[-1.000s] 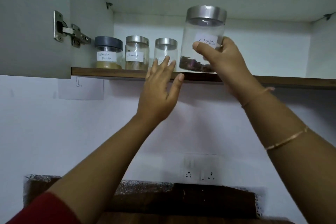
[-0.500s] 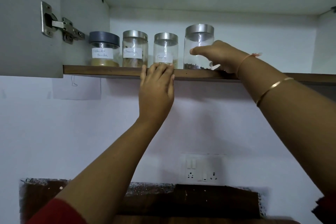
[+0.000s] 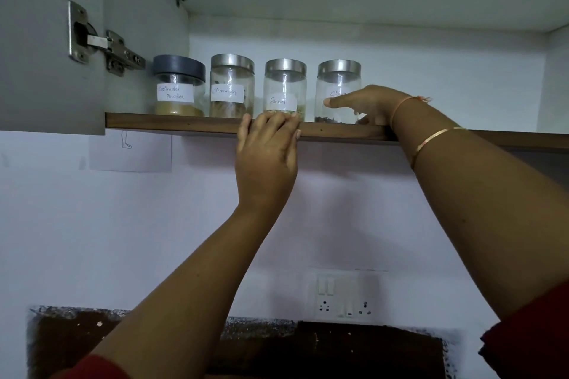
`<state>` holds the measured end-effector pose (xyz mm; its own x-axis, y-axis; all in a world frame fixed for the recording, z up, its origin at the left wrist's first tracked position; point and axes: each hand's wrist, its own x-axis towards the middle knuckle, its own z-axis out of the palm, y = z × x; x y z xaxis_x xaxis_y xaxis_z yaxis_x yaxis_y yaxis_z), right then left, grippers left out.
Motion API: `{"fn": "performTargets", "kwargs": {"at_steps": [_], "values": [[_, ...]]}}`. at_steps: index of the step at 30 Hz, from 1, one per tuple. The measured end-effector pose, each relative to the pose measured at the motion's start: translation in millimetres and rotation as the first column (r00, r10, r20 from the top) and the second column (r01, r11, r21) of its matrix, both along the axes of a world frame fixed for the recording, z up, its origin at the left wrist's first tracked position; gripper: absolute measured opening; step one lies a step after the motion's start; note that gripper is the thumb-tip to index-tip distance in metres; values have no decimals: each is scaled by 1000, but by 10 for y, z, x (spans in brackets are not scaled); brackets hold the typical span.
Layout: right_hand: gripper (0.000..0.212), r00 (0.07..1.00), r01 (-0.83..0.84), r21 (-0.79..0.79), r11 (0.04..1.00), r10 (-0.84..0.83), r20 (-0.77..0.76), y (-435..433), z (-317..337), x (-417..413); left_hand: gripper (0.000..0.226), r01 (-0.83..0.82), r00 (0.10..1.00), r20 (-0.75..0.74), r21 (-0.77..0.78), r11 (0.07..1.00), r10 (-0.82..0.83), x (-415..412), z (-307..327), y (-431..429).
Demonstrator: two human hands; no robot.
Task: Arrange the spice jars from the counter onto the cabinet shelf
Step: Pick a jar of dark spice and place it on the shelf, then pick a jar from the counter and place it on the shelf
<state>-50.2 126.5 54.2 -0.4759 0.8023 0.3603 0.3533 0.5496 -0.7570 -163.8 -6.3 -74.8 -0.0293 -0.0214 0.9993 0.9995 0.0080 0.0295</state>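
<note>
The cloves jar (image 3: 337, 80) stands upright, lid up, at the right end of the row on the shelf (image 3: 184, 124), upper middle of the frame. The right hand (image 3: 369, 104) wraps its lower side, thumb across the label. The left hand (image 3: 266, 151) lays flat, joined fingers on the shelf edge below the fennel jar (image 3: 284, 86). Left of that stand the cinnamon jar (image 3: 232, 83) and the coriander jar (image 3: 178, 86).

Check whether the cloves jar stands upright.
Upright: the cloves jar rests base-down on the shelf, lid on top, right hand gripping it.
</note>
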Motion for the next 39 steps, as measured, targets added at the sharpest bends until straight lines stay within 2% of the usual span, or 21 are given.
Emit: {"fn": "performTargets", "kwargs": {"at_steps": [2,4,7,9,10,13,15,18,21,24,27,30,33,35,39], "values": [[79,1000,-3,12,1000,2,24,-34,-15,24,24,2,1000,6,-8,1000,-2,11,-2,-5],[74,998,8,61,998,-12,68,-101,-21,63,24,4,1000,8,-21,1000,-3,17,2,-19],[50,983,58,120,991,-77,166,-275,-51,173,25,23,1000,19,-38,999,-22,34,5,-52],[21,976,102,189,977,-136,173,-390,-99,250,26,32,999,41,-63,998,-30,62,5,-67],[17,974,130,237,963,-169,150,-439,-134,279,27,35,998,58,-81,996,-30,81,-4,-76],[33,951,209,474,855,-291,107,-557,-278,329,36,34,993,118,-158,987,-15,142,-51,-106],[36,950,261,585,768,-313,-13,-641,-450,353,44,41,989,148,-212,976,-9,181,-67,-132],[28,951,299,623,723,-175,-253,-778,-859,420,53,60,985,173,-290,955,-9,252,-99,-186],[27,907,273,588,761,0,-420,-1011,-1464,518,56,192,965,230,-301,934,-124,357,-247,-271],[28,900,240,477,845,-10,-435,-1158,-2254,642,51,368,912,308,-327,871,-270,486,-672,-351],[26,961,135,224,965,-73,-266,-1285,-3045,798,44,484,860,393,-425,765,-326,587,-1298,-413],[24,998,48,-22,999,-47,52,-1395,-3664,964,39,543,830,466,-546,638,-307,663,-1962,-494],[23,937,53,-173,984,10,348,-1510,-4160,1106,34,620,778,574,-636,459,-255,781,-2619,-617],[23,896,72,-253,965,49,442,-1590,-4444,1197,32,647,757,625,-677,351,-190,872,-3021,-700],[32,809,165,-381,910,96,580,-1780,-4907,1333,25,677,731,681,-710,194,-55,976,-3665,-858]]}}
